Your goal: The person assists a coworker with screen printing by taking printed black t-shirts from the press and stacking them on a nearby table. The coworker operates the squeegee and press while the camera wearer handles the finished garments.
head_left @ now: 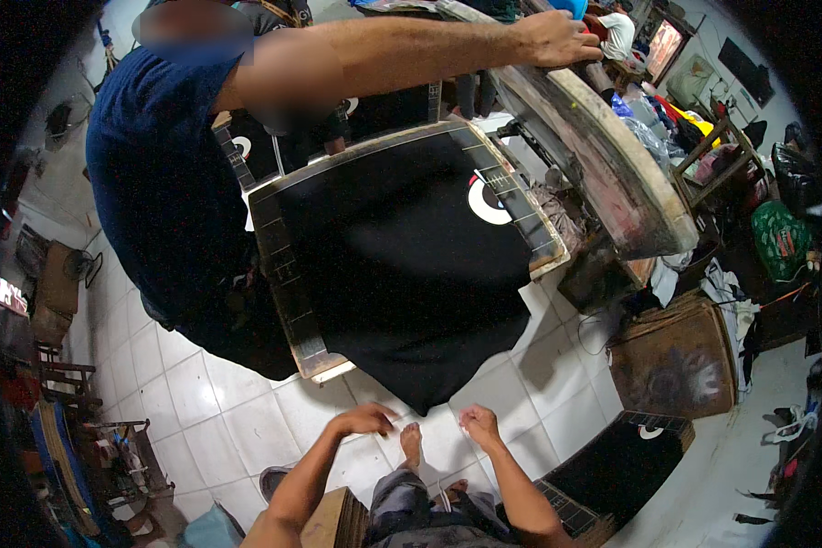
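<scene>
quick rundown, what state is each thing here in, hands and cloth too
Left hand: loosely curled, no object visible in it
Right hand: fingers curled in, contents hidden
Black cloth: spread over the board, near end hanging off
Frame: raised, tilted
Co-worker's hand: at the frame's upper end
Lower-right cloth: spread out
Green bag: bulging
Fan: running or not, cannot tell

Room before black cloth (402, 265); co-worker's arm (420, 53) bars far side.

Black cloth (402, 265), apparently white-ringed
</scene>
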A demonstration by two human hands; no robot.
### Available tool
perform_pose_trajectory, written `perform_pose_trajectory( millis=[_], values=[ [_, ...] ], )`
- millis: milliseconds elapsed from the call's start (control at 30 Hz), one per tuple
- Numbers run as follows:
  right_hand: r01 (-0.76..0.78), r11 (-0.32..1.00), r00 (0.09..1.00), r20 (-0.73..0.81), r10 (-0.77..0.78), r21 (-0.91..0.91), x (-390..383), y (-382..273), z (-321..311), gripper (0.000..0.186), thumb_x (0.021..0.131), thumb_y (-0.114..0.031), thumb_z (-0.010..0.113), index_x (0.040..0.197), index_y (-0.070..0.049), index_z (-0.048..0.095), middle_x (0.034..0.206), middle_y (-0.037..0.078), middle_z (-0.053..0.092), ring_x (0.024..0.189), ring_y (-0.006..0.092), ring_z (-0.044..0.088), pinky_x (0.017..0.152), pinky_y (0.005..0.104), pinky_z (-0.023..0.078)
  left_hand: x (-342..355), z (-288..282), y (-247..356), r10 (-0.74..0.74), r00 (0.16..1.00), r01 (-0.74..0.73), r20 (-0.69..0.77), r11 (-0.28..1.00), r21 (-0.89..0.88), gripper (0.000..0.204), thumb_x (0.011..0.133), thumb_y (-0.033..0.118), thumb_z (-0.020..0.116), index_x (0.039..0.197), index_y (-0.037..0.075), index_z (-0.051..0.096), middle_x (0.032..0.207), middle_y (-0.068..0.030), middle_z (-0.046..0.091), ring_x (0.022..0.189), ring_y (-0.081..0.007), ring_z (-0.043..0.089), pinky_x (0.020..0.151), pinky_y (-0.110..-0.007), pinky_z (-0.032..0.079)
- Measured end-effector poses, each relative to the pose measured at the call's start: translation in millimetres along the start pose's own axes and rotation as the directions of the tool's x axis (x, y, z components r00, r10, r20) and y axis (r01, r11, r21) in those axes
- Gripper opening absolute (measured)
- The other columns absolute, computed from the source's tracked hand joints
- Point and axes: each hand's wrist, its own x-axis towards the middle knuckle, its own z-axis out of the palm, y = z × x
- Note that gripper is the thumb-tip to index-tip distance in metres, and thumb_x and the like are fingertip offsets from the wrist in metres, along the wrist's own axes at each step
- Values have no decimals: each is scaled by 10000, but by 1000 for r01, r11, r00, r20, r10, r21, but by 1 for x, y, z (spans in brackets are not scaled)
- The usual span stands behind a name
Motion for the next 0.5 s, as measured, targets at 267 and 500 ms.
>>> perform_pose_trajectory(
  millis=[267,500],
  values=[
    [-99,917,994,4,105,387,64,-108,66,242,762,-101,596,957,16,515,789,97,590,656,176,582,580,278,476,-43,-120,-37,-288,309,-324,-906,864,-385,402,687,35,595,1063,-55,484,896,-138,563,708,-207,553,543,-312,484],
    [-78,137,997,75,27,988,148,-177,89,389,776,-142,596,1078,62,458,1035,160,535,1001,270,484,897,378,378,-95,-105,3,-176,431,-554,-885,722,-414,190,716,9,585,895,21,524,796,-51,582,700,-159,561,631,-278,468]
  ],
)
